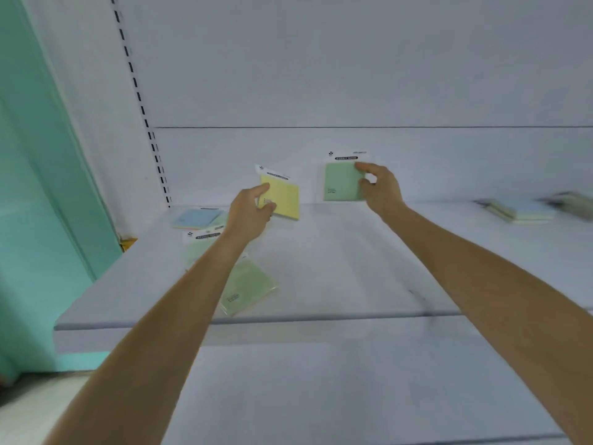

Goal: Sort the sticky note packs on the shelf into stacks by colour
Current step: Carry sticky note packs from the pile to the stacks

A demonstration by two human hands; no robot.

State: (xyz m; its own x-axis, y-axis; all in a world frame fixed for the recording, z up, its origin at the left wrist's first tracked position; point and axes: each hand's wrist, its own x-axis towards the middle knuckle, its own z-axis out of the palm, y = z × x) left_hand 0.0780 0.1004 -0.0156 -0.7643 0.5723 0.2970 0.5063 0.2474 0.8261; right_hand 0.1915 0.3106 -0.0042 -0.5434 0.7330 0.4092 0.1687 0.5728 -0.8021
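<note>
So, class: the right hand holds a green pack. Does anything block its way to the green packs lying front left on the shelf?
The left forearm lies across the green packs, and the left hand holds a yellow pack between them and the green pack in the right hand.

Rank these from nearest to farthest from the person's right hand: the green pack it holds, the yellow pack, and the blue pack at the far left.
From the right hand:
1. Green pack, in its grip, upright.
2. Yellow pack, to its left, held by the left hand.
3. Blue pack, flat on the shelf, far left.

Two bare forearms, sleeveless as far as visible; left hand (pixel 248 208) and right hand (pixel 380 187) seemingly ringless.
</note>
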